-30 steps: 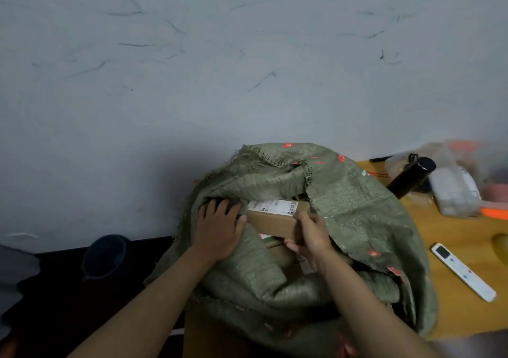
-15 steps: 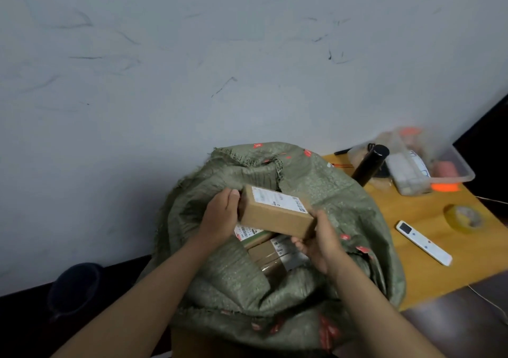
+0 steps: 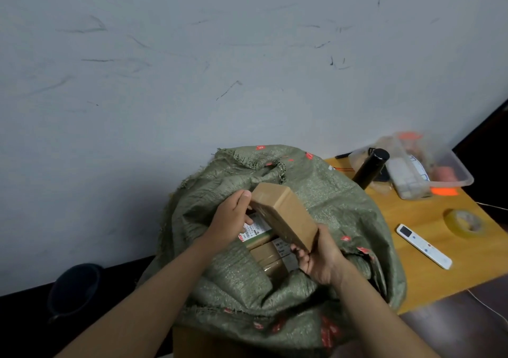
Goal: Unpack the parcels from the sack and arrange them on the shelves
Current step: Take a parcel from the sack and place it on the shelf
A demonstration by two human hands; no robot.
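Both of my hands are on one brown cardboard parcel point(image 3: 284, 214), held tilted above the open mouth of the green woven sack point(image 3: 338, 201). My left hand point(image 3: 232, 220) grips the far upper end, fingers curled over the box edge and thumb tucked under it. My right hand point(image 3: 319, 256) holds the near lower end — thumb up along the side, fingers wrapped beneath. The parcel is clear of the sack's contents, with only my hands touching it.

Down inside the sack, just below the lifted box, lie more parcels point(image 3: 268, 253) — brown boxes stacked close together, the top one carrying a white printed label point(image 3: 255, 228). The sack's frayed rim is folded outward all around them, and red marks dot the fabric.

To the right, the sack leans against a yellow wooden table point(image 3: 412, 272). On it lie a white remote point(image 3: 423, 246), a roll of yellowish tape point(image 3: 464, 223) and a clear plastic tub point(image 3: 450, 171) with blurred contents; a black cylinder point(image 3: 371, 168) stands tilted between sack and tub. At the lower left, on the dark floor by the scuffed grey wall point(image 3: 192, 55), sits a dark round bin point(image 3: 74, 289).
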